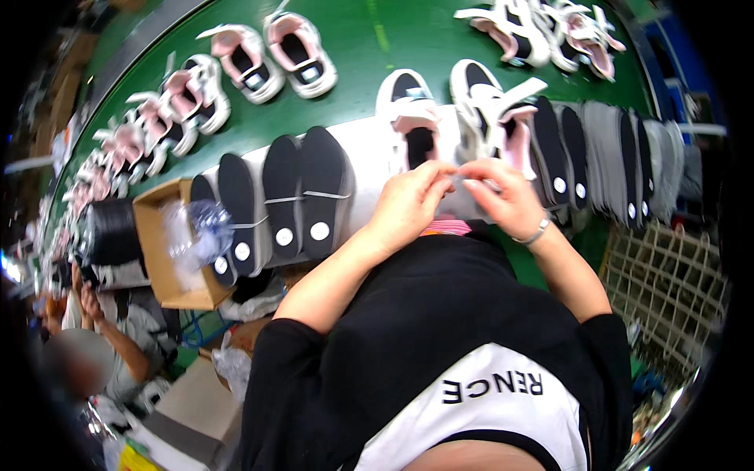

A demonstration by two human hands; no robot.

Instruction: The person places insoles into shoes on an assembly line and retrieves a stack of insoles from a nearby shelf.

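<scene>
Across the green bench, two white shoes sit just beyond the hands. Likely light, soft uppers, stiffer soles; grip at heel. Left hand, right hand nearly meet, fingers curled mostly closed; can't tell if anything's pinched.

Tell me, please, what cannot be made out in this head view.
Head view:
Anything between the left hand and right hand: blurred, too small.
Near end of the shoe ahead of the left hand: behind that hand.
Floor of the cardboard box: covered by crumpled plastic.
Far-left shoes: blurred, too small.
</scene>
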